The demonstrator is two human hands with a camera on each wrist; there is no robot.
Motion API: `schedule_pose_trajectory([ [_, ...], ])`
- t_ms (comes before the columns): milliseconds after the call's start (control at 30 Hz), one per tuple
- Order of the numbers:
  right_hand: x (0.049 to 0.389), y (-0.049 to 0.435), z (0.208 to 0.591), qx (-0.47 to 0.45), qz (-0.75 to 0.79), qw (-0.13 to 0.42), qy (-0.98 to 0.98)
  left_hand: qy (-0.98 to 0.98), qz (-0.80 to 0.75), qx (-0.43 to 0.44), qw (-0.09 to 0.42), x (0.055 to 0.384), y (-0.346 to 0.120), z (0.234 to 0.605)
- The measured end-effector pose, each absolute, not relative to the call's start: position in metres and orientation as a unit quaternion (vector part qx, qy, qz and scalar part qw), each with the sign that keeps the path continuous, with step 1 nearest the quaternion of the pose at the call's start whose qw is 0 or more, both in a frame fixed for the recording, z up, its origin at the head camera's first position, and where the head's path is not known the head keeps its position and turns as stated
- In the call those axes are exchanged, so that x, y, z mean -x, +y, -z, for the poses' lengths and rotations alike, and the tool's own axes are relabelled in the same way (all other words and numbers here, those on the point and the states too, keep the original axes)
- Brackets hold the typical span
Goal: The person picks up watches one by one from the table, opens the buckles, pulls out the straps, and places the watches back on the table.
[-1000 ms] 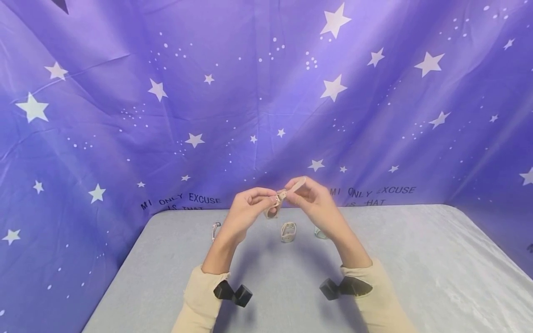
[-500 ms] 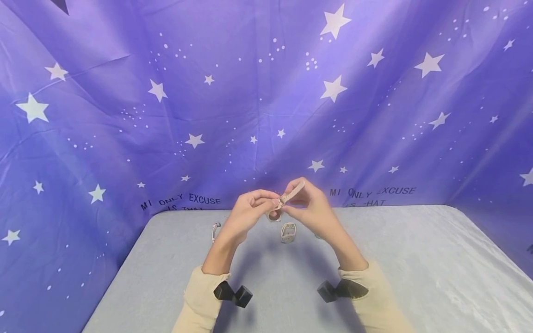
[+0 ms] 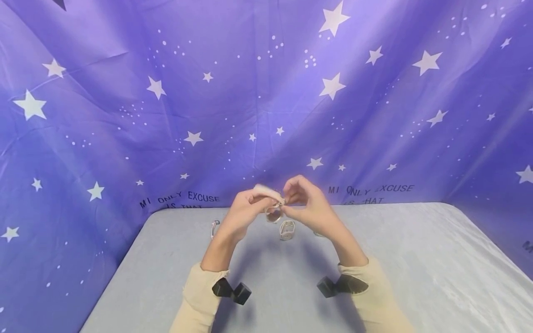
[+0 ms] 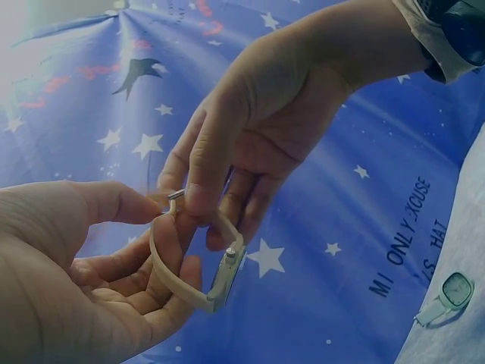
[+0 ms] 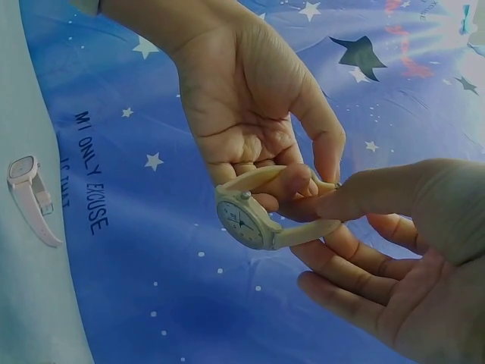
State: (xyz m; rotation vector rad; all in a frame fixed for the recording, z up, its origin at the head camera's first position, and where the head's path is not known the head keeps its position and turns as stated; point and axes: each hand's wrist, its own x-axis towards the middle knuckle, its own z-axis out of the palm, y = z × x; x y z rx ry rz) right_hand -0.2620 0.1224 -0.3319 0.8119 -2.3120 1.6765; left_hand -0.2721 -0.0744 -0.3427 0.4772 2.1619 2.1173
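Note:
A cream wristwatch (image 3: 273, 213) is held up above the table's far edge, its strap bent into a loop. My left hand (image 3: 245, 215) pinches it near the metal buckle (image 4: 176, 195), between thumb and fingers. From the other side my right hand (image 3: 310, 206) pinches the strap by the buckle with thumb and fingertip. The strap's pale free end (image 3: 268, 192) lies across the left fingers in the head view. In the right wrist view the round dial (image 5: 246, 221) faces the camera. Fingers hide part of the buckle.
Another watch (image 3: 287, 230) stands on the grey cloth-covered table (image 3: 266, 296) beneath the hands. A pink watch (image 5: 26, 174) lies to the left, a pale green one (image 4: 457, 292) to the right, partly hidden by my arm. A purple starry curtain (image 3: 258, 92) hangs behind.
The strap's free end has swung from the right hand, where it pointed up and right, leftward over the left fingers. The watch loop hangs slightly lower relative to the hands.

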Motion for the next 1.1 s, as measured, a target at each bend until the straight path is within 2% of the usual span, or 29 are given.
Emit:
schedule_pose_trajectory([
  [367, 0.2615, 0.1245, 0.3362, -0.253, -0.545, 0.046, -0.798, 0.679, -0.716, -0.157, 0.037, 0.2706, -0.0805, 0.3436],
  [1100, 0.2664, 0.1246, 0.3337, -0.247, -0.530, 0.055, -0.810, 0.690, -0.710, -0.133, 0.045, 0.2731, -0.0822, 0.3378],
])
